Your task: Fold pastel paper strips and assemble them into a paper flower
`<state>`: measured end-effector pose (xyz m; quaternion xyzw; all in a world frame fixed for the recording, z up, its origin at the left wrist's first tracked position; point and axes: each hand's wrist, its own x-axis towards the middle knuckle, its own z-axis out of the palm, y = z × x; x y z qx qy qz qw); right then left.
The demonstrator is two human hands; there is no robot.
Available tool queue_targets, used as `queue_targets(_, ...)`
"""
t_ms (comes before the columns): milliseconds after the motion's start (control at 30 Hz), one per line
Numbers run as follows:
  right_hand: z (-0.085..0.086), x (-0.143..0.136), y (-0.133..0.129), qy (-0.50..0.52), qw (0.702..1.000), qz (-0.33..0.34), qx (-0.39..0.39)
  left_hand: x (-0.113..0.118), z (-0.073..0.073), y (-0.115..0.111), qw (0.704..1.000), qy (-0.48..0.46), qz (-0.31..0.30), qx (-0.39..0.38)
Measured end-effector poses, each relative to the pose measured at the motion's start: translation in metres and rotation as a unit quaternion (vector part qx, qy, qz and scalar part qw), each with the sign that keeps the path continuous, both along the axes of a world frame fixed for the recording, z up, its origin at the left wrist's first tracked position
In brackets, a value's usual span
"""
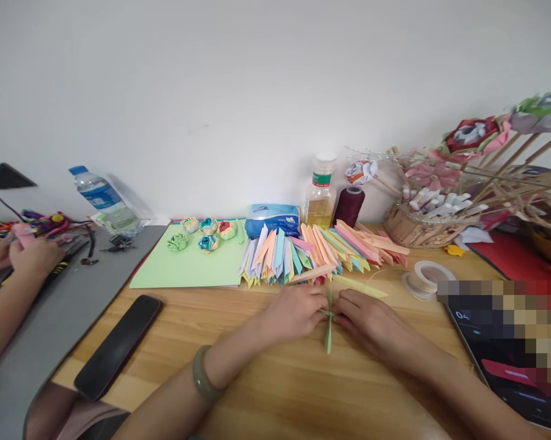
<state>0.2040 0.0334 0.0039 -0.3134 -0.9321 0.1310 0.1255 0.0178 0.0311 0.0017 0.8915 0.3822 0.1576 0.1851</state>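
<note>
A folded green paper strip [329,333] stands between my two hands, its long side pointing away from me. A thin thread [327,313] crosses its middle. My left hand [298,310], with a green bangle [205,374] on the wrist, is closed and pinches the thread at the strip's left side. From the right, my right hand [366,315] is also closed, fingertips pressed together at the same crossing; its fingers partly hide what they grip. Just beyond lie a pile of folded coloured paper strips [275,256] and a pale yellow strip [360,286].
Small paper flowers [208,243] lie on green paper sheets [184,272]. Behind are a tissue pack [273,220], a bottle [320,195] and a maroon thread cone [349,205]. A cord spool [426,280], basket [408,229], tablet [481,348] and phone [118,345] flank my arms. Another person's hands [35,260] work far left.
</note>
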Motion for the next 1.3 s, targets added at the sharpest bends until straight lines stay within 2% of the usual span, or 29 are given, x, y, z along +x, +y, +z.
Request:
queue_targets(100, 0.007, 0.004, 0.002, 0.031, 0.999, -0.04, 0.006, -0.001, 0.005, -0.002, 0.994, -0.098, 0.046, 0.008)
queue_targets(167, 0.011, 0.006, 0.002, 0.043, 0.994, -0.087, 0.04, 0.0, 0.008, -0.003, 0.972, -0.207, 0.108, -0.019)
queue_targets(233, 0.015, 0.008, 0.0, 0.046, 0.988, -0.127, 0.075, 0.002, 0.009, -0.004, 0.934, -0.31, 0.145, -0.106)
queue_targets(300, 0.017, 0.009, -0.001, 0.036, 0.988, -0.125, 0.08, 0.004, 0.008, -0.003, 0.901, -0.355, 0.151, -0.2)
queue_targets(333, 0.018, 0.01, -0.001, 0.026, 0.991, -0.115, 0.071, 0.004, 0.007, -0.003, 0.897, -0.35, 0.153, -0.22)
queue_targets(400, 0.019, 0.012, 0.001, 0.013, 0.991, -0.121, 0.055, 0.004, 0.005, -0.002, 0.919, -0.303, 0.173, -0.184)
queue_targets(500, 0.018, 0.017, 0.008, 0.019, 0.973, -0.22, 0.07, 0.001, 0.005, 0.0, 0.946, -0.237, 0.208, -0.076)
queue_targets(567, 0.016, 0.019, 0.012, 0.009, 0.96, -0.274, 0.064, 0.0, 0.006, 0.0, 0.951, -0.224, 0.209, -0.052)
queue_targets(633, 0.013, 0.018, 0.013, -0.016, 0.957, -0.288, 0.02, 0.0, 0.007, 0.0, 0.956, -0.217, 0.194, -0.046)
queue_targets(767, 0.009, 0.012, 0.01, -0.021, 0.955, -0.285, -0.079, 0.001, 0.008, -0.002, 0.975, -0.123, 0.182, -0.017)
queue_targets(867, 0.007, 0.007, 0.008, 0.005, 0.955, -0.275, -0.115, 0.003, 0.01, -0.004, 0.981, -0.02, 0.192, -0.014)
queue_targets(933, 0.005, 0.006, 0.008, 0.014, 0.953, -0.274, -0.126, 0.003, 0.012, -0.005, 0.981, 0.011, 0.191, -0.022)
queue_targets(1100, 0.002, 0.004, 0.006, 0.038, 0.961, -0.263, -0.08, 0.001, 0.012, -0.005, 0.981, -0.027, 0.19, -0.028)
queue_targets(1167, 0.001, 0.004, 0.005, 0.048, 0.97, -0.225, -0.08, -0.001, 0.011, -0.003, 0.979, -0.07, 0.189, -0.031)
queue_targets(1300, 0.003, 0.003, 0.003, 0.067, 0.979, -0.118, -0.152, -0.003, 0.01, 0.0, 0.974, -0.141, 0.169, -0.048)
